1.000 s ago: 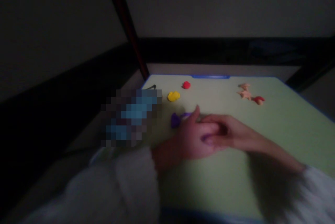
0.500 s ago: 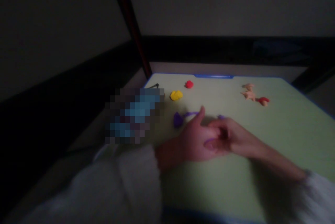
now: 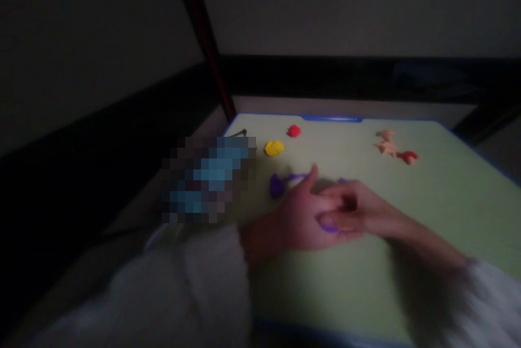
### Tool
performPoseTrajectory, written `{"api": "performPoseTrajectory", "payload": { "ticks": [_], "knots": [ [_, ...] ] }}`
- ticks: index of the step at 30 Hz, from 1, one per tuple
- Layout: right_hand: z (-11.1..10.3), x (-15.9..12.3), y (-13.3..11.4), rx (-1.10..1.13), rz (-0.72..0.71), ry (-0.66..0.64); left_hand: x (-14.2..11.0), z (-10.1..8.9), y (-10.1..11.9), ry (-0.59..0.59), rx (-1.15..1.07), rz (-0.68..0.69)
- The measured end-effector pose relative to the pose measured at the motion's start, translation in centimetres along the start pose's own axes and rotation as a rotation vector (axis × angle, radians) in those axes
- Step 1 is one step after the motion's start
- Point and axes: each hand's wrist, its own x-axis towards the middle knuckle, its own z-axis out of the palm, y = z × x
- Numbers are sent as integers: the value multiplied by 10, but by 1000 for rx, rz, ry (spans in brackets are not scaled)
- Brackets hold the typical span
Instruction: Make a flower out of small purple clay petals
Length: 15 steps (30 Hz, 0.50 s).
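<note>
My left hand (image 3: pixel 303 217) is low over the board, its thumb stretched up and a piece of purple modelling clay (image 3: pixel 329 227) held at its palm and fingers. My right hand (image 3: pixel 362 207) is bent over it from the right, its fingers closed and a fingertip pressed onto that clay. Most of the piece is hidden between the two hands. Just beyond my left hand lies a larger purple clay lump (image 3: pixel 277 186) with a thin strip running from it behind the thumb. A small purple bit (image 3: pixel 343 181) shows behind my right hand.
On the pale board (image 3: pixel 325 293) with a blue edge lie a yellow clay lump (image 3: pixel 274 147), a red clay lump (image 3: pixel 293 131) and several skin-toned clay pieces (image 3: pixel 386 147), beside a red-topped one (image 3: pixel 409 157). A blurred-out bluish object (image 3: pixel 215 169) is at the left.
The right hand has shifted slightly, its fingertip pressing on the purple clay, whose visible edge now shows below the fingertip. The left hand and the pieces on the board have stayed put.
</note>
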Motion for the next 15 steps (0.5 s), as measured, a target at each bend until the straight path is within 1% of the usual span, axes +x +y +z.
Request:
{"api": "performPoseTrajectory", "payload": {
  "ticks": [4, 7, 9, 11, 13, 15],
  "knots": [
    [6, 1, 2, -112, 4, 70, 2, 0, 0, -26, -4, -21],
    [8, 1, 2, -127, 22, 93, 2, 1, 0, -7, 2, -15],
    [7, 1, 1, -93, 35, 75, 1, 1, 0, 15, -3, -17],
    [3, 1, 0, -30, 35, 21, 0, 3, 0, 35, -26, -16],
    [-1, 1, -2, 52, 19, -32, -2, 6, 1, 56, -54, -11],
    [-5, -1, -5, 124, -7, -41, -3, 9, 2, 59, -58, -10]
  ]
}}
